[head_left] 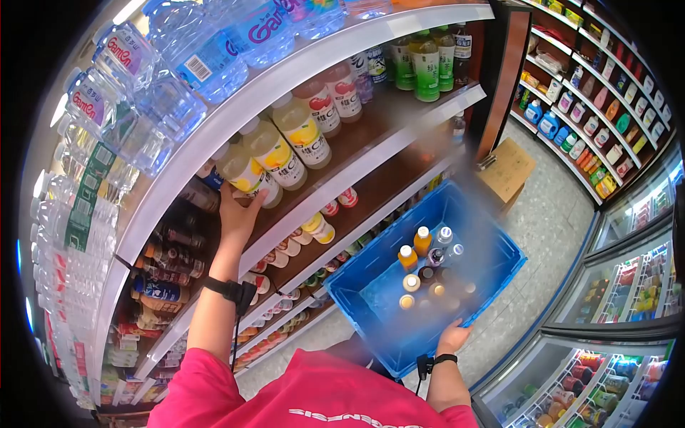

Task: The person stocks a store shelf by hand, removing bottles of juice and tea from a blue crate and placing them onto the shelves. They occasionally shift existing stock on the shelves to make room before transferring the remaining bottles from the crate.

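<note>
My left hand is up at the shelf, its fingers wrapped round the lower part of a yellow lemon drink bottle at the left end of a row. More lemon bottles and red-labelled bottles stand to its right. My right hand grips the near right rim of a blue crate. Inside the crate stand several bottles, among them orange ones and some with pale caps. Part of the crate is blurred.
Large water bottles fill the top shelf. Dark bottles lie left of my left hand, green tea bottles farther right. A cardboard box stands behind the crate. Glass-fronted coolers line the right side.
</note>
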`<state>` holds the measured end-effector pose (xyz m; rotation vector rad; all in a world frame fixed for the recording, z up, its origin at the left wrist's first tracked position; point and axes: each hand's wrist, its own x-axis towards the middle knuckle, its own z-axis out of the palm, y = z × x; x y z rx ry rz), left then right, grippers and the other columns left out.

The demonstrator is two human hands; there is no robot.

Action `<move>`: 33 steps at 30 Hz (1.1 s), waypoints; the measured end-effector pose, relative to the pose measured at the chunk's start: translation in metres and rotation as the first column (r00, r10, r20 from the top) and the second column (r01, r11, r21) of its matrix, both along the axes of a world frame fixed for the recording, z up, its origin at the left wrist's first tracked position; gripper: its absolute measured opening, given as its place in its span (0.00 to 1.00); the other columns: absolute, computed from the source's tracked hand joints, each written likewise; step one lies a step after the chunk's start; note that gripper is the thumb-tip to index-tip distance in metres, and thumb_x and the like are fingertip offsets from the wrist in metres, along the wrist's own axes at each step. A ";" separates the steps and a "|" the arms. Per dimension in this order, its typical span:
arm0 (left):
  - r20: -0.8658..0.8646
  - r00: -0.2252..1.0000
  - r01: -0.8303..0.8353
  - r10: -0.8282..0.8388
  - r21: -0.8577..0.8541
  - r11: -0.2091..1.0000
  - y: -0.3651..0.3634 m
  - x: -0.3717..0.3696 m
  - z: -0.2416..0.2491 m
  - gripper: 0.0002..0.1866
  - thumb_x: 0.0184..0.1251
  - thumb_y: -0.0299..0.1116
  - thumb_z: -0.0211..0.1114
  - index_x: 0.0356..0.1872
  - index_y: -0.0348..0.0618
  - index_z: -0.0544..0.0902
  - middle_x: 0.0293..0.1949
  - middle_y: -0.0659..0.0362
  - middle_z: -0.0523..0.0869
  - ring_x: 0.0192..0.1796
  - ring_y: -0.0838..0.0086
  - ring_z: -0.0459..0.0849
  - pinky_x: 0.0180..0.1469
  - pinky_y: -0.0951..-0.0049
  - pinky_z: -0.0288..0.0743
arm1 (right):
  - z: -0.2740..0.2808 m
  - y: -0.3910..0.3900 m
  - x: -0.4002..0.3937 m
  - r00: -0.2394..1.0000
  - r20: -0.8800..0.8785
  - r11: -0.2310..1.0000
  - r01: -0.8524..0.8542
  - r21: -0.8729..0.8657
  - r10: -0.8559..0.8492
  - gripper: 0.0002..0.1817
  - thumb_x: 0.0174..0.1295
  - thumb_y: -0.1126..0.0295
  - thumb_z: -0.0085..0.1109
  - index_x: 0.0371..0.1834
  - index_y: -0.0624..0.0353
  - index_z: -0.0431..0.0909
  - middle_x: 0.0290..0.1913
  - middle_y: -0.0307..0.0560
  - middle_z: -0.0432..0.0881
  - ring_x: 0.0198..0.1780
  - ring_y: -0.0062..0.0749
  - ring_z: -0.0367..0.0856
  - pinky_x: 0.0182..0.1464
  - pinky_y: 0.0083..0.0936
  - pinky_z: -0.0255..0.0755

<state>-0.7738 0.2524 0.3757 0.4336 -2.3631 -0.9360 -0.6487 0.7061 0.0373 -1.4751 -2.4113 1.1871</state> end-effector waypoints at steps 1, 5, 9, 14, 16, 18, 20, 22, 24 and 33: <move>-0.044 0.999 0.002 -0.004 -0.057 0.998 -0.001 -0.003 -0.001 0.39 0.56 0.35 0.78 0.63 0.29 0.65 0.49 0.45 0.84 0.46 0.69 0.86 0.46 0.72 0.79 | 0.001 -0.001 0.000 1.000 -0.025 1.000 -0.002 0.008 0.002 0.28 0.70 0.63 0.50 0.66 0.75 0.62 0.56 0.77 0.75 0.56 0.67 0.77 0.60 0.46 0.71; -0.117 0.993 -0.017 -0.013 -0.250 0.968 -0.014 -0.016 -0.011 0.38 0.58 0.37 0.77 0.63 0.28 0.65 0.51 0.44 0.83 0.46 0.65 0.86 0.46 0.71 0.80 | 0.008 0.002 -0.002 0.997 0.071 1.000 -0.004 -0.020 0.005 0.28 0.70 0.63 0.51 0.65 0.74 0.62 0.56 0.77 0.76 0.55 0.68 0.77 0.59 0.47 0.72; -0.092 0.996 -0.007 -0.014 -0.225 0.974 -0.015 -0.018 -0.018 0.38 0.59 0.36 0.75 0.63 0.28 0.64 0.53 0.43 0.82 0.46 0.65 0.86 0.45 0.71 0.80 | 0.016 -0.001 -0.003 0.998 0.059 1.000 -0.009 -0.008 0.010 0.28 0.70 0.63 0.51 0.65 0.75 0.62 0.56 0.77 0.76 0.54 0.68 0.78 0.58 0.47 0.72; -0.025 0.999 0.036 -0.036 0.015 0.999 -0.006 -0.003 -0.016 0.40 0.61 0.34 0.73 0.67 0.26 0.61 0.58 0.43 0.78 0.39 0.70 0.87 0.40 0.74 0.80 | 0.025 -0.003 -0.004 0.998 0.063 1.000 -0.006 -0.004 0.006 0.29 0.70 0.62 0.51 0.66 0.75 0.62 0.57 0.78 0.75 0.57 0.68 0.76 0.60 0.46 0.71; -0.024 0.999 0.041 -0.041 0.009 0.999 -0.005 0.002 -0.017 0.40 0.61 0.33 0.73 0.68 0.27 0.60 0.60 0.43 0.77 0.37 0.71 0.87 0.40 0.75 0.80 | 0.032 -0.004 -0.005 0.997 0.082 0.999 0.003 -0.035 0.000 0.29 0.70 0.62 0.51 0.66 0.76 0.62 0.58 0.78 0.74 0.58 0.67 0.75 0.62 0.46 0.70; -0.025 0.999 0.043 -0.043 0.003 0.999 -0.007 0.007 -0.017 0.41 0.61 0.33 0.73 0.69 0.27 0.58 0.61 0.43 0.76 0.35 0.71 0.87 0.39 0.75 0.80 | 0.027 -0.003 -0.004 0.998 0.065 0.999 -0.006 -0.036 0.008 0.29 0.70 0.62 0.51 0.65 0.76 0.62 0.57 0.78 0.74 0.58 0.67 0.75 0.61 0.46 0.70; -0.022 0.997 0.074 -0.074 0.009 0.997 -0.009 0.010 -0.017 0.41 0.62 0.30 0.71 0.71 0.29 0.57 0.61 0.43 0.76 0.35 0.71 0.87 0.39 0.76 0.80 | 0.020 -0.001 -0.003 0.999 0.046 0.999 -0.015 -0.037 0.017 0.28 0.70 0.63 0.51 0.65 0.76 0.62 0.57 0.78 0.75 0.57 0.67 0.76 0.61 0.46 0.70; -0.025 0.997 0.078 -0.078 0.012 0.997 -0.013 0.015 -0.018 0.39 0.63 0.29 0.70 0.71 0.30 0.58 0.61 0.43 0.76 0.36 0.71 0.87 0.39 0.76 0.80 | 0.015 -0.001 -0.003 0.999 0.052 1.000 -0.016 -0.014 0.017 0.28 0.70 0.63 0.51 0.64 0.76 0.63 0.55 0.77 0.76 0.56 0.67 0.77 0.60 0.47 0.71; -0.024 0.996 0.087 -0.086 0.015 0.996 -0.014 0.021 -0.017 0.38 0.64 0.27 0.69 0.71 0.31 0.58 0.61 0.44 0.76 0.36 0.71 0.87 0.39 0.76 0.80 | 0.011 0.000 -0.003 0.998 0.056 1.000 -0.021 0.011 0.020 0.28 0.70 0.62 0.51 0.64 0.75 0.63 0.54 0.78 0.76 0.55 0.67 0.77 0.59 0.47 0.71; -0.121 0.987 0.057 -0.108 -0.365 0.929 0.031 0.047 -0.020 0.29 0.65 0.23 0.65 0.66 0.35 0.65 0.52 0.55 0.73 0.34 0.80 0.74 0.38 0.80 0.71 | -0.023 0.006 0.005 0.992 0.123 0.996 -0.004 0.091 -0.007 0.28 0.68 0.59 0.53 0.62 0.73 0.66 0.53 0.72 0.79 0.52 0.64 0.79 0.55 0.47 0.75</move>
